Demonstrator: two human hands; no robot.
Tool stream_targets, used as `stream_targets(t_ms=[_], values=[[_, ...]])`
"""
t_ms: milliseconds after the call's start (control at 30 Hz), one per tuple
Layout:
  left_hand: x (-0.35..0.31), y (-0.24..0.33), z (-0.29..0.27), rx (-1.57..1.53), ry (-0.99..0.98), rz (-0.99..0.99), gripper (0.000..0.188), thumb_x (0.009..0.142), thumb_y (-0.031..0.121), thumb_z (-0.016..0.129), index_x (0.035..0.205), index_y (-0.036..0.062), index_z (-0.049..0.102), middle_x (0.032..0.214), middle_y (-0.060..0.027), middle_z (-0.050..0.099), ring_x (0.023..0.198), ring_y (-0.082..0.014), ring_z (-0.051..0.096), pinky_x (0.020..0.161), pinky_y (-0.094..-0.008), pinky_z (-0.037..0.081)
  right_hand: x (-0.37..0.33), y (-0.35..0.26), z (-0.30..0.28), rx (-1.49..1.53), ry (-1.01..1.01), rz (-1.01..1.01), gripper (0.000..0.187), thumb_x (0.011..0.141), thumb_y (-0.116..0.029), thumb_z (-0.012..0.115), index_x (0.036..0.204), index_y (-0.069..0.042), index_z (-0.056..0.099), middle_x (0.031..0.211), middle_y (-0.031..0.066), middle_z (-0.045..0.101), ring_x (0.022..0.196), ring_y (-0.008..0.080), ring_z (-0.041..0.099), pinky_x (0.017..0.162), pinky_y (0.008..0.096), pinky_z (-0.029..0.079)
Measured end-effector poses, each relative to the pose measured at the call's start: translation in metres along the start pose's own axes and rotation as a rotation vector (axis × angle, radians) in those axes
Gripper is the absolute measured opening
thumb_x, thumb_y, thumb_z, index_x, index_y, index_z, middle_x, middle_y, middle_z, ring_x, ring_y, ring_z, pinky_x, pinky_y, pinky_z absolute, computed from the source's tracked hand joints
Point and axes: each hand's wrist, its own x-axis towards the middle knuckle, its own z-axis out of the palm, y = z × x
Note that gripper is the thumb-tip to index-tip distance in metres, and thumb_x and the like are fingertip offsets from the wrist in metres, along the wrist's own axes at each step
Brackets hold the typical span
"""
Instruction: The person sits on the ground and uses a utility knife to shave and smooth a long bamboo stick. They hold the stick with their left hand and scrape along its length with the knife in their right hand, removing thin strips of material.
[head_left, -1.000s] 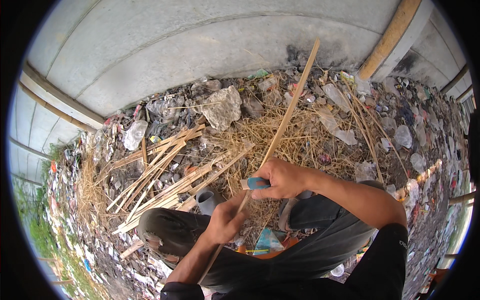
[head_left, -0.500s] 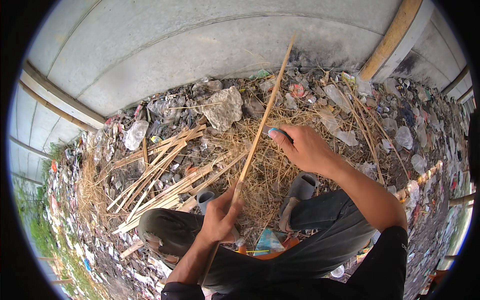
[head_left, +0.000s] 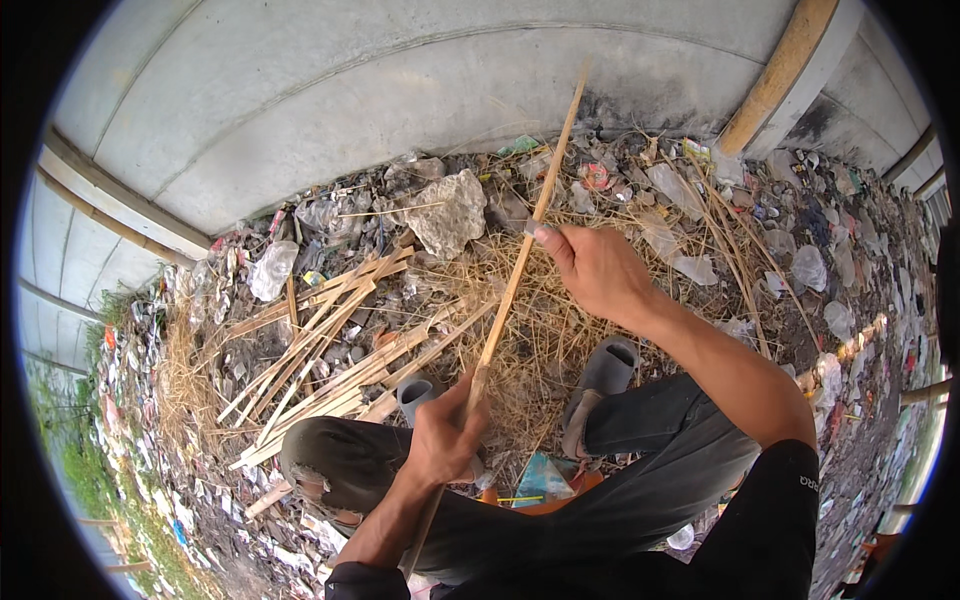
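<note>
A long bamboo strip (head_left: pixel 512 285) slants from beside my left thigh up and away toward the wall. My left hand (head_left: pixel 442 432) is closed around its lower part, over my left knee. Higher up, on the strip's right side, my right hand (head_left: pixel 603 272) is closed on a small knife; its handle is mostly hidden by my fingers. The short grey knife blade (head_left: pixel 532 228) lies against the strip just beyond my right thumb. Thin pale shavings (head_left: pixel 535 345) cover the ground beneath the strip, between my feet.
A pile of split bamboo strips (head_left: pixel 330 375) lies to the left. Near the wall sits a pale rock (head_left: pixel 445 215). Several thin sticks (head_left: pixel 728 250) lie at the right. Plastic litter (head_left: pixel 808 270) covers the ground, and a grey panel wall (head_left: pixel 380 90) stands ahead.
My right hand and the knife have slid farther up along the strip, away from me. The left hand keeps its grip in nearly the same place.
</note>
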Motion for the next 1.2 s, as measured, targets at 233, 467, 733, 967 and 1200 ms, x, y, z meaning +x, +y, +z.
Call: stream_targets(t_ms=[233, 467, 733, 967, 1200], values=[[0.006, 0.007, 0.001, -0.060, 0.033, -0.050, 0.057, 0.098, 0.015, 0.064, 0.151, -0.0031, 0.053, 0.073, -0.0029, 0.061, 0.066, -0.0072, 0.054, 0.063, -0.0271, 0.048, -0.036, -0.018, 0.034, 0.079, -0.032, -0.130, 0.064, 0.114, -0.047, 0.044, 0.081, 0.002, 0.067, 0.050, 0.0140, 0.047, 0.043, 0.0267, 0.049, 0.046, 0.0435, 0.039], [0.000, 0.022, 0.000, 0.038, -0.063, -0.093, 0.058, 0.097, 0.008, 0.065, 0.150, -0.0103, 0.050, 0.102, -0.0058, 0.068, 0.090, -0.0085, 0.059, 0.081, -0.0241, 0.050, 0.023, 0.011, -0.024, 0.024, 0.031, 0.089, 0.063, 0.114, -0.047, 0.040, 0.077, -0.001, 0.064, 0.052, 0.0173, 0.057, 0.048, 0.0370, 0.062, 0.047, 0.0500, 0.047], [0.001, 0.007, -0.002, 0.042, 0.024, -0.059, 0.057, 0.097, 0.009, 0.066, 0.148, -0.0117, 0.051, 0.095, -0.0038, 0.068, 0.086, -0.0086, 0.059, 0.077, -0.0252, 0.050, 0.006, 0.000, -0.001, 0.076, 0.001, -0.017, 0.063, 0.113, -0.046, 0.042, 0.079, 0.000, 0.066, 0.054, 0.0178, 0.058, 0.049, 0.0364, 0.060, 0.049, 0.0491, 0.046], [0.018, 0.019, 0.001, -0.016, 0.071, -0.016, 0.052, 0.096, 0.014, 0.067, 0.142, -0.0098, 0.058, 0.083, -0.0053, 0.066, 0.077, -0.0077, 0.057, 0.070, -0.0263, 0.049, -0.064, -0.036, 0.055, 0.257, -0.250, -0.149, 0.065, 0.113, -0.050, 0.039, 0.080, -0.001, 0.067, 0.062, 0.0240, 0.062, 0.065, 0.0488, 0.066, 0.060, 0.0549, 0.051], [0.009, 0.003, 0.002, -0.089, 0.045, -0.020, 0.050, 0.094, 0.015, 0.067, 0.139, -0.0051, 0.062, 0.078, -0.0064, 0.066, 0.069, -0.0083, 0.057, 0.065, -0.0288, 0.050, -0.031, -0.024, 0.022, 0.191, -0.149, -0.071, 0.062, 0.113, -0.048, 0.043, 0.080, 0.000, 0.066, 0.057, 0.0207, 0.057, 0.055, 0.0397, 0.062, 0.055, 0.0499, 0.048]])
